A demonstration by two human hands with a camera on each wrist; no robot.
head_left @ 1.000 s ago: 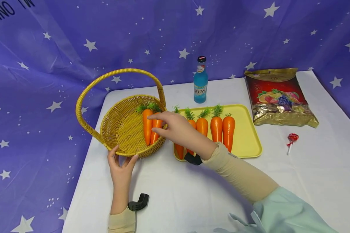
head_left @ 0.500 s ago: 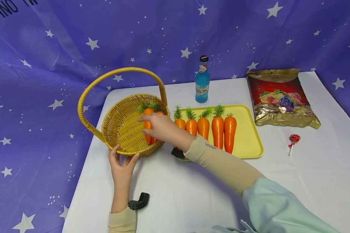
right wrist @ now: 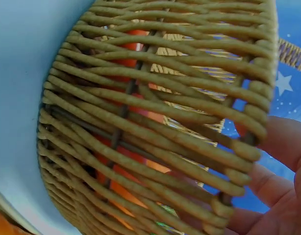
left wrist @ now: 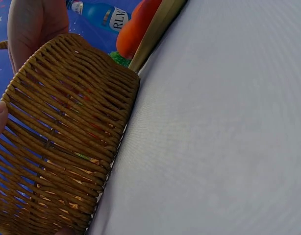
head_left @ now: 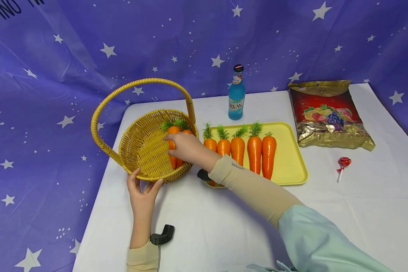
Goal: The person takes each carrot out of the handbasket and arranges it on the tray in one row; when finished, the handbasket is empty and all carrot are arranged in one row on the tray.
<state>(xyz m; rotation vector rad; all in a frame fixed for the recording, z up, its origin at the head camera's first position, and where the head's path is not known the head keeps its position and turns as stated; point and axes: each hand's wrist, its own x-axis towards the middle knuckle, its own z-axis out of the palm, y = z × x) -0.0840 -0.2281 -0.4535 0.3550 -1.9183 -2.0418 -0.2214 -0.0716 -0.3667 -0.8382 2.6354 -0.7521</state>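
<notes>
A yellow wicker basket (head_left: 149, 145) with a tall hooped handle stands at the left of the table. Two orange toy carrots with green tops lie inside, against its right side; the left carrot (head_left: 173, 131) is partly covered. My left hand (head_left: 143, 200) holds the near rim, its thumb and fingers spread along the edge. My right hand (head_left: 188, 149) reaches over the right rim, thumb and index finger at either side of the left carrot. Whether they pinch it cannot be told. In the right wrist view, the basket wall (right wrist: 155, 103) hides part of those fingers.
Beside the basket is a yellow tray (head_left: 292, 162) with several carrots (head_left: 255, 151) in a row, some under my right forearm. A blue bottle (head_left: 236, 100) stands behind it. A red candy bag (head_left: 328, 113) and a lollipop (head_left: 344, 162) lie to the right.
My right hand has moved left and a little down, further over the carrots in the basket, then almost stopped. The left hand keeps its hold on the rim.
</notes>
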